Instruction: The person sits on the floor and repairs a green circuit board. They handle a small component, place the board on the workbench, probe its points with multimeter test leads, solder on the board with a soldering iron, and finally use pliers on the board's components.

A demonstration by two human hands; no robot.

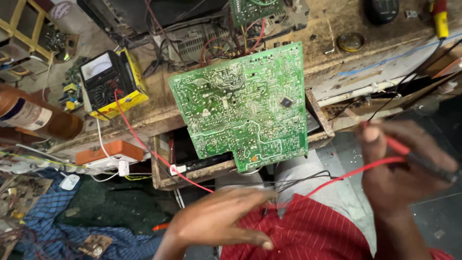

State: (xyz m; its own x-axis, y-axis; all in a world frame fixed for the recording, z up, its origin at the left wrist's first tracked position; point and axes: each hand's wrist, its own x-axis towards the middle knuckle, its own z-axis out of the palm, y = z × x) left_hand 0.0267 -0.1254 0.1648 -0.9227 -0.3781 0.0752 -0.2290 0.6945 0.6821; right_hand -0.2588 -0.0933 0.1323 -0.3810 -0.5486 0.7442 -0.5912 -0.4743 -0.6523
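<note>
A large green circuit board (pixel 245 103) lies solder side up over the edge of a worn wooden bench (pixel 332 62). My right hand (pixel 402 166) is below and right of the board, closed on a red and a black meter probe (pixel 409 154). A red lead (pixel 144 144) runs from them to a yellow-cased analog meter (pixel 108 82) at the left. My left hand (pixel 224 219) hovers blurred below the board, over my red striped shirt, fingers spread, holding nothing that I can see.
An orange and white power strip (pixel 108 154) sits below the meter. A brown bottle (pixel 38 118) lies at the far left. Another green board (pixel 255 9) and tangled wires crowd the back. A roll of solder (pixel 350 42) and a yellow-handled tool (pixel 440 19) lie at the right.
</note>
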